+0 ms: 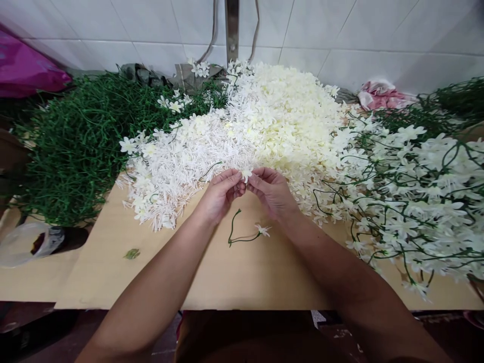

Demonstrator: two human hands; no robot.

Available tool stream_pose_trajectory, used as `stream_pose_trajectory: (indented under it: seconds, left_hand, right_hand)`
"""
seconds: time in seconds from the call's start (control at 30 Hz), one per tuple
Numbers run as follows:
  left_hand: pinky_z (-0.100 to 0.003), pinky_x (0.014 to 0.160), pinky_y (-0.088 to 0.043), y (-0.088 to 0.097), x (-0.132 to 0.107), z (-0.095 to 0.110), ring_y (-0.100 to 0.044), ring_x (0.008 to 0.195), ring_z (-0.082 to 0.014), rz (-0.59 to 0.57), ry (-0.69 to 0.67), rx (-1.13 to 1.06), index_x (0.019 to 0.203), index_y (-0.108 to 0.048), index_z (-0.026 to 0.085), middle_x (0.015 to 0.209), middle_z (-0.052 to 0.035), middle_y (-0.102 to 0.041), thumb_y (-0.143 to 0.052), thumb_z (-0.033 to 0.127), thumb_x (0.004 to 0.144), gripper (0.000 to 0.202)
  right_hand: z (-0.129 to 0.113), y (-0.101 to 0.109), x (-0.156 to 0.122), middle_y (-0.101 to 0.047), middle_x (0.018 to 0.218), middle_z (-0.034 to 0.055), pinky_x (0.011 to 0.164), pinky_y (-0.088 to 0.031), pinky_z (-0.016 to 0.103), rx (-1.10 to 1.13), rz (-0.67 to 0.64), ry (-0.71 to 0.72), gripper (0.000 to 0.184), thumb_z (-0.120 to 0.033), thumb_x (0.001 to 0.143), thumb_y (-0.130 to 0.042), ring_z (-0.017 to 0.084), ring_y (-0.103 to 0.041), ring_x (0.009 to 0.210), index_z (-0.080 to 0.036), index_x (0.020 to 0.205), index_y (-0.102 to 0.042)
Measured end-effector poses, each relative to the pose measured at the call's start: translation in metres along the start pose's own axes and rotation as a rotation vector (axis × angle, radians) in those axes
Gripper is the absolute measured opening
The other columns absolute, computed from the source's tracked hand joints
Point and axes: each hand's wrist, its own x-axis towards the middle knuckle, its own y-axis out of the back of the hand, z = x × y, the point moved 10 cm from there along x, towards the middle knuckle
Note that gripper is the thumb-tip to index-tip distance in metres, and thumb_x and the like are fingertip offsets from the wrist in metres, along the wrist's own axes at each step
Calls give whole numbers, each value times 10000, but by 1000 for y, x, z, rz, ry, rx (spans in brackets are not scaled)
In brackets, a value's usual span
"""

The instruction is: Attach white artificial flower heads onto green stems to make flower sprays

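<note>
White flower (247, 174) at dial centre; I've left grip (224, 194) and right grip (270, 190) pinched on it from eight and four o'clock, likely for steadiness; green stems (79, 141) sit toward nine, presumably for easy reach.

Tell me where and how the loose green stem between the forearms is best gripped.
Probably pinch the loose green stem at its bend, coming from the near left: the bend points that way, away from the white flower at its right end.
</note>
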Motion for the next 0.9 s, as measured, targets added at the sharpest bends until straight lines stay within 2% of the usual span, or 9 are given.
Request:
stream_pose_trajectory:
  seconds: [0.3,0.57,0.8,0.9]
  left_hand:
    - [-171,574,-447,0,-1,1,-541,539,-50,30,14,-42,662,-567,152,549,53,-565,-816,263,587,283]
    - [-189,558,-414,0,-2,1,-510,530,-55,43,20,-4,655,-568,153,545,43,-542,-729,233,627,182]
    - [-206,546,-370,-2,-1,4,-480,535,-67,17,-23,89,633,-553,159,536,41,-518,-738,295,627,229]
    - [-211,557,-366,0,-3,12,-474,553,-70,60,-99,167,660,-569,165,576,36,-532,-738,266,640,198]
  right_hand:
    - [-5,7,-2,-634,589,-69,597,-481,223,-43,113,50,296,-361,521,-903,51,-545,567,-206,654,-689]
    - [-7,-10,-3,-639,574,-45,554,-518,278,-71,-4,56,294,-414,586,-860,93,-567,540,-210,651,-658]
    - [-16,-8,-5,-618,576,-43,589,-512,286,-213,23,144,244,-403,669,-797,96,-553,558,-211,674,-647]
    - [-22,-5,-9,-639,607,-38,632,-517,286,-290,90,186,186,-358,691,-777,99,-565,590,-218,679,-654]
